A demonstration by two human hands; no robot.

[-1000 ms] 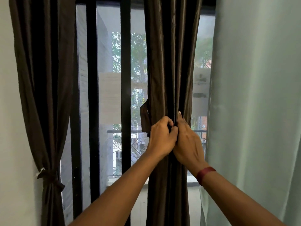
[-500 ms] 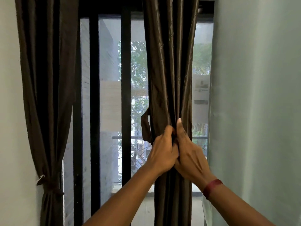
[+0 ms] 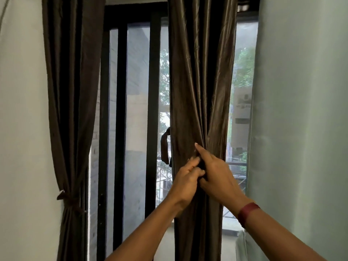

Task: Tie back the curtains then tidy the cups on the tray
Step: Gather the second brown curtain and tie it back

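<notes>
– Hands, where?
– L hand (image 3: 185, 182) and R hand (image 3: 219, 178) are together, touching, at the front of the right curtain (image 3: 199, 81), approx mid-height.
– Grip?
– L fingers curl round a bunch of its folds. R index lies straight against the fabric, tip pointing up; the other R fingers curl into the same bunch.
– Strap?
– Dark strap (image 3: 164, 146) hangs off that curtain's left edge, just above and left of L hand, not touching it. Can't tell if any of it sits inside the fingers.
– Other side?
– Left curtain (image 3: 73, 91) is cinched w/ a tie-back (image 3: 70, 201) low down by the wall (image 3: 22, 129), well apart from both hands. Red wristband (image 3: 248, 211) on R wrist.
</notes>
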